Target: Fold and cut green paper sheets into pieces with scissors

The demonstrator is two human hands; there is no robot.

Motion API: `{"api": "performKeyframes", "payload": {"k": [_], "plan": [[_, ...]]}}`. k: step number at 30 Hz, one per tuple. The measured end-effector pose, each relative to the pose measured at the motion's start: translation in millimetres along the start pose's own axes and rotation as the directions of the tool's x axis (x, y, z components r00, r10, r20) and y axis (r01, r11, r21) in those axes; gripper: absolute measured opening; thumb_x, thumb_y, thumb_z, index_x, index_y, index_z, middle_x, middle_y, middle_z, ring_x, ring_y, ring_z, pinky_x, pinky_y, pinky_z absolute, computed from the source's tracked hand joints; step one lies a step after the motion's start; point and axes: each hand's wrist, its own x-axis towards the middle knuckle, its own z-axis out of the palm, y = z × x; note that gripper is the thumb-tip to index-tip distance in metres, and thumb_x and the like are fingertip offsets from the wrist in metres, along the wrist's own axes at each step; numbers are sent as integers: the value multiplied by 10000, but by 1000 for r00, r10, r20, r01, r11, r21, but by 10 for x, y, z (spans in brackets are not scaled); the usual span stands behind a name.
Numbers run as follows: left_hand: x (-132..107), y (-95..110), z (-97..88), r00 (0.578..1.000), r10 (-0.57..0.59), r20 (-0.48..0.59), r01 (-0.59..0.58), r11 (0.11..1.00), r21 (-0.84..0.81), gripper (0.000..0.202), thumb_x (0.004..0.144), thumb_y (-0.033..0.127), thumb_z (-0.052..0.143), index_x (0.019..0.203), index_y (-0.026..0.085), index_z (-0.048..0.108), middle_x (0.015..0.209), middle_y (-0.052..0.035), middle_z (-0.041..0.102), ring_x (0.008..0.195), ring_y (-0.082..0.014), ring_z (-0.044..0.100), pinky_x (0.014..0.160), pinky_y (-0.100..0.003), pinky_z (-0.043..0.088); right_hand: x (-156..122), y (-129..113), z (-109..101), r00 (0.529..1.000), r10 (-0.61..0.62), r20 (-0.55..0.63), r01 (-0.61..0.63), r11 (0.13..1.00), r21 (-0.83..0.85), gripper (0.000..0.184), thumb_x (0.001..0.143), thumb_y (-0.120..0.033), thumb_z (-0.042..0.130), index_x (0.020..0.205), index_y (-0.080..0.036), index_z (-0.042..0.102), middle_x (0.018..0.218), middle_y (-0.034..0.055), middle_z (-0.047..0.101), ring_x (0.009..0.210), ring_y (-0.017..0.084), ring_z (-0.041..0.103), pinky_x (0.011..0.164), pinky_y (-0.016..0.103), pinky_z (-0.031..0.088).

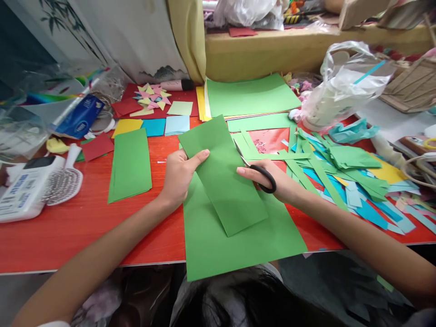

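My left hand (180, 175) pinches the upper left edge of a green paper rectangle (235, 195), thumb on top. My right hand (265, 179) grips a pair of scissors (267, 180) by the black handles. The metal blades point up and left beside the right edge of the rectangle, partly hidden by it; whether they touch the paper I cannot tell. Beneath lies a larger green sheet (204, 254), its lower part hanging past the table's front edge. Left of my left hand rests a stack of cut green rectangles (131, 168).
Green and blue paper strips (327, 177) are heaped at the right. Behind are stacked green sheets (248, 93) and a folded paper star (152, 96). A hairbrush (64, 184) lies at the left, and a bagged drink cup (327, 100) stands at the back right of the red table (150, 227).
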Motion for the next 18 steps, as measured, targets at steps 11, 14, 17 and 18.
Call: {"api": "performKeyframes", "payload": {"k": [11, 14, 17, 18], "plan": [[-20, 35, 10, 1000, 3, 1, -3, 1000, 2, 154, 678, 254, 713, 777, 139, 685, 797, -45, 712, 730, -196, 667, 623, -302, 560, -9, -1, 18, 1000, -15, -15, 15, 998, 54, 462, 726, -555, 613, 563, -178, 399, 528, -52, 338, 463, 63, 332, 424, 212, 221], [-27, 38, 12, 1000, 4, -1, -4, 1000, 0, 156, 668, 253, 722, 766, 137, 686, 782, -42, 708, 710, -184, 660, 609, -288, 555, -16, -2, 11, 1000, -16, -19, 17, 999, 44, 459, 737, -554, 600, 565, -178, 400, 532, -47, 352, 466, 65, 346, 426, 212, 226], [-24, 33, 10, 1000, -2, -21, 2, 1000, 20, 154, 656, 259, 731, 737, 137, 685, 740, -33, 698, 681, -173, 651, 596, -278, 550, -22, 2, 11, 1000, -8, -21, 8, 999, 37, 447, 736, -548, 605, 574, -174, 423, 536, -46, 355, 468, 65, 342, 424, 213, 216], [-21, 31, 9, 1000, -3, -24, 4, 1000, 26, 157, 656, 263, 731, 740, 138, 686, 735, -31, 696, 679, -172, 650, 600, -279, 549, -22, 4, 14, 1000, -5, -20, 5, 999, 41, 441, 735, -547, 608, 579, -173, 435, 537, -46, 354, 470, 66, 341, 425, 214, 218]]}}
